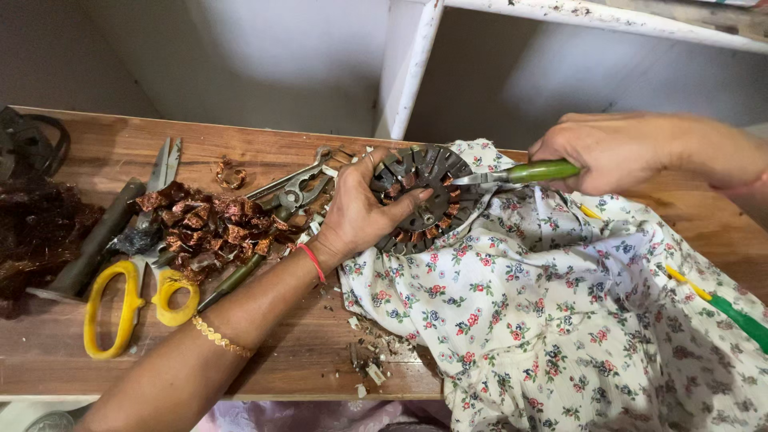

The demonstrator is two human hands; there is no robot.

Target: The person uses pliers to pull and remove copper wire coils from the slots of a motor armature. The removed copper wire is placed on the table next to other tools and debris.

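Left hand (356,210) grips the round motor stator (424,196); right hand (608,152) clamps a green-handled tool (532,172) against its edge.

The stator (424,196), a dark round metal core with slotted teeth and copper windings showing between them, is sitting tilted in the left grip (356,212), its face turned up over the counter (304,352). The green-handled tool (524,173) is lying level in the right grip (612,152), its metal tip touching the stator's right rim.
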